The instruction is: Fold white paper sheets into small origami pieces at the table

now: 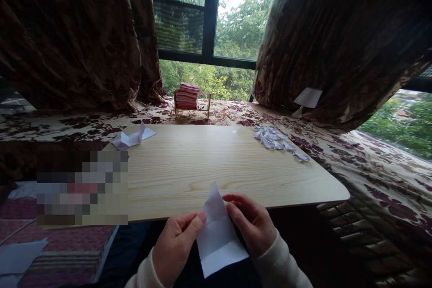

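Note:
A sheet of white paper, pointed at its top and creased across the middle, is held up just in front of the near table edge. My left hand grips its left side, with the thumb lying on the face of the paper and the fingers behind. On the other side, my right hand pinches the upper right edge between thumb and bent forefinger. The paper's lower end hangs below the tabletop.
Several folded paper pieces lie at the table's back right. More folded paper rests at the back left. A small rack with striped cloths and a small lamp stand on the sill. A blurred patch covers the table's left end.

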`<action>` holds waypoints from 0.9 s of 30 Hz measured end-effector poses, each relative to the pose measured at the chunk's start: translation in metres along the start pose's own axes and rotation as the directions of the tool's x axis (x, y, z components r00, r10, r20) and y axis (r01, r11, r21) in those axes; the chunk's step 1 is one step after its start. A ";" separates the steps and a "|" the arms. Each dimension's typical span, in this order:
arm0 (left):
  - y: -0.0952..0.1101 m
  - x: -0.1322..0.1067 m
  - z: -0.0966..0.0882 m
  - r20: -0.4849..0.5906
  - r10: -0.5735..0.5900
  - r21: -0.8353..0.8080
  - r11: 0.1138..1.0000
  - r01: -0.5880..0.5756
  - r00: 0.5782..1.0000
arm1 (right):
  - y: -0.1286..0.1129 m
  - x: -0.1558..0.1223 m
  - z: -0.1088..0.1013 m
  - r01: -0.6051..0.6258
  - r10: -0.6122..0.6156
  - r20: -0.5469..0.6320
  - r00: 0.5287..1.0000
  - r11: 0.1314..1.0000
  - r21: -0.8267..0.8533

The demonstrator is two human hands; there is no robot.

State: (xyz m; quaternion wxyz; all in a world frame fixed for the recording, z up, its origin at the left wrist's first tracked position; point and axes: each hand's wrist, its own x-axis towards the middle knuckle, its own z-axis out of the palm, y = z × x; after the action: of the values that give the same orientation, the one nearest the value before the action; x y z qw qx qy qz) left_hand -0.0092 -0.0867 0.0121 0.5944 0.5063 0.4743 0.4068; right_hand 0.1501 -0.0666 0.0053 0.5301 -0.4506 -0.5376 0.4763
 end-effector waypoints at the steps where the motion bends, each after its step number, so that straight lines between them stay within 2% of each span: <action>1: 0.001 0.000 0.000 0.001 0.002 0.004 1.000 -0.002 1.000 | 0.000 0.000 0.000 0.007 -0.007 -0.010 1.000 1.000 -0.007; 9: 0.001 0.001 -0.001 -0.008 0.006 0.007 1.000 -0.006 1.000 | -0.002 0.001 0.001 0.028 -0.028 -0.009 1.000 0.998 -0.054; 17: 0.000 0.002 0.000 -0.015 0.010 0.004 1.000 -0.010 1.000 | 0.000 0.002 -0.001 0.058 -0.056 0.016 0.998 0.976 -0.208; 27: -0.001 0.000 0.001 -0.001 -0.005 -0.049 0.999 0.005 1.000 | 0.002 0.003 -0.002 0.096 -0.087 0.047 0.995 0.967 -0.234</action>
State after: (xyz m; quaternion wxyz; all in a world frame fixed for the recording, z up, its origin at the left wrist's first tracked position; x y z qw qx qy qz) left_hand -0.0085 -0.0868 0.0109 0.6072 0.4904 0.4657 0.4171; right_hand 0.1524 -0.0629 0.0034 0.4843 -0.4764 -0.6204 0.3920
